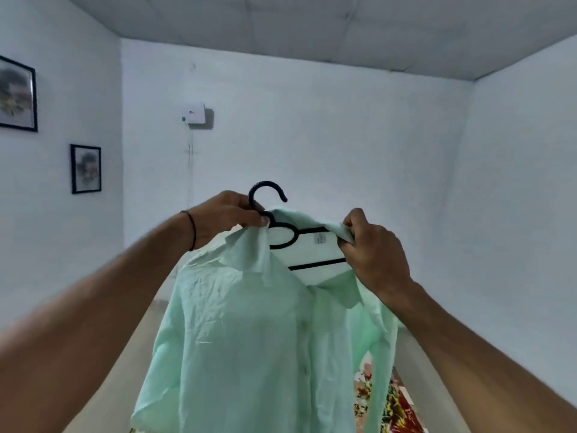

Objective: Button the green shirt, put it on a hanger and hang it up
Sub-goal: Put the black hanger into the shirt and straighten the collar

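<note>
Head cam: left hand and right hand pinch the floppy green shirt collar over the hanger, light stuff, best gripped there.

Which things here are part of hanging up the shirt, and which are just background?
Part of the job: green shirt, black hanger, left hand, right hand.

Background: two framed pictures, white wall box, patterned cloth.
</note>
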